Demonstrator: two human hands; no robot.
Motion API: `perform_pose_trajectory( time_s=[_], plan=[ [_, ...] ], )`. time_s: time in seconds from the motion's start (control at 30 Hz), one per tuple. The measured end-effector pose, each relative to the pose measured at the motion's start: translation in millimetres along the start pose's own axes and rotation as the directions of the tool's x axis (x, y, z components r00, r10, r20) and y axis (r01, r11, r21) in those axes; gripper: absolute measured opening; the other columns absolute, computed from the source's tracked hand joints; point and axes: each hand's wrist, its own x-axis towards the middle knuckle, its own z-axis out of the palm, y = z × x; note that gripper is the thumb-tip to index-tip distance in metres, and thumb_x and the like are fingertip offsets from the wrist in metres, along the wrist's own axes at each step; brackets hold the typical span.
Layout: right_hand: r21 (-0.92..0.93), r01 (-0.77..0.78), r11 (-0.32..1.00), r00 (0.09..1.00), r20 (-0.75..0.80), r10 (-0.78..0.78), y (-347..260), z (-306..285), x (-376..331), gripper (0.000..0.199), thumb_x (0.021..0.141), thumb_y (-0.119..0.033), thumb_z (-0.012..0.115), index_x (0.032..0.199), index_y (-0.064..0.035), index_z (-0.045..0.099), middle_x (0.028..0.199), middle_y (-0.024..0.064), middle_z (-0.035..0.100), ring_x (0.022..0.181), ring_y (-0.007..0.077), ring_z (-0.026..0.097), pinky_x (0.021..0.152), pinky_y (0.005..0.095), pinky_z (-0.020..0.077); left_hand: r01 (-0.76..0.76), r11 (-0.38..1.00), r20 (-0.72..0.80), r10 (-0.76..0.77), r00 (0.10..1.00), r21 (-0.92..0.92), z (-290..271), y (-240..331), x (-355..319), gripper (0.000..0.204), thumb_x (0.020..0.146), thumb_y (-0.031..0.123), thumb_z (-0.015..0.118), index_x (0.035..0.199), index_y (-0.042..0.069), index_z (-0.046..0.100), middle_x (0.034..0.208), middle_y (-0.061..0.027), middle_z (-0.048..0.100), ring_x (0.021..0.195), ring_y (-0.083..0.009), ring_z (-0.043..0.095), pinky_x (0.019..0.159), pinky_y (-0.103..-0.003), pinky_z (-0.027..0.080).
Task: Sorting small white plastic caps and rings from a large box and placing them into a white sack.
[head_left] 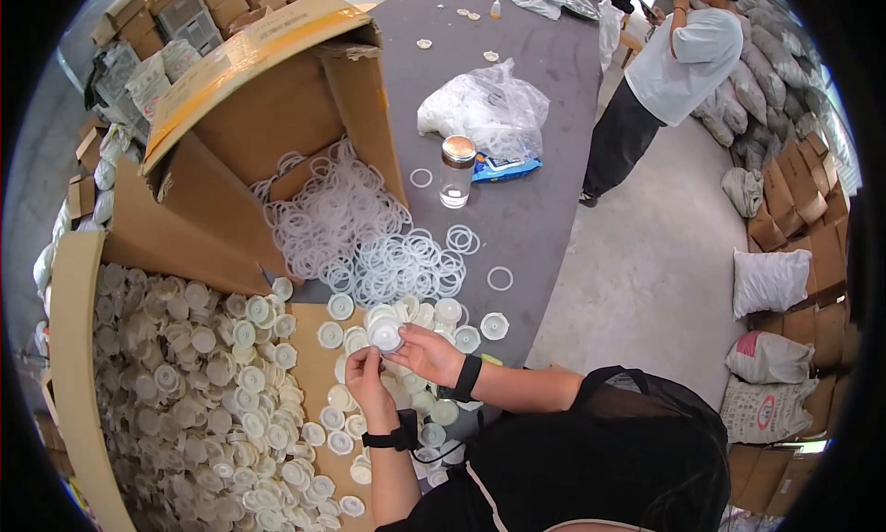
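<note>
Across a grey table [531, 223], rings [406, 266] are lying heaped. Beside them, a person's left hand [370, 386] and right hand [429, 355] are pinching a white cap [384, 334] between fingertips, above loose caps [341, 399].

Your left hand [371, 392] sits just below the grip, its fingers [357, 360] bent and closed in a pinch at the near edge. Your right hand [428, 354] meets it from the right of the grip, thumb and fingers pinching too. Your left forearm [395, 486] stands below the grip; your right forearm [528, 388] slants off to its right, slightly lower.
</note>
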Motion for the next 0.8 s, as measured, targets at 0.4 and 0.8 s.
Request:
perform_pose_trajectory(
  time_s=[0.4, 0.8],
  plan=[
    [-0.200, -0.061, 0.978, 0.996, 0.045, 0.072, 11, 7, -8, 0.030, 0.087, -0.025, 0.039, 0.105, -0.0024, 0.047, 0.100, 0.0057, 0.053, 0.095, 0.0154, 0.050, 0.083, 0.0310, 0.0389, -0.008, 0.957, 0.060, 0.026, 0.998, -0.291, -4, 20, -27, 0.002, 0.080, 0.006, 0.051, 0.080, 0.004, 0.051, 0.067, -0.0006, 0.051, 0.049, -0.0046, 0.040, 0.043, -0.017, 0.030],
    [-0.650, 0.007, 0.760, 0.978, 0.162, 0.129, 6, 3, -14, 0.025, 0.085, -0.022, 0.045, 0.091, 0.0006, 0.055, 0.091, 0.0047, 0.056, 0.084, 0.0094, 0.051, 0.076, 0.0239, 0.0396, 0.078, 0.945, 0.096, -0.050, 0.994, -0.317, -18, 20, -27, 0.002, 0.077, 0.001, 0.052, 0.077, 0.003, 0.051, 0.079, -0.0041, 0.053, 0.069, -0.0101, 0.049, 0.065, -0.023, 0.040]
  ],
)
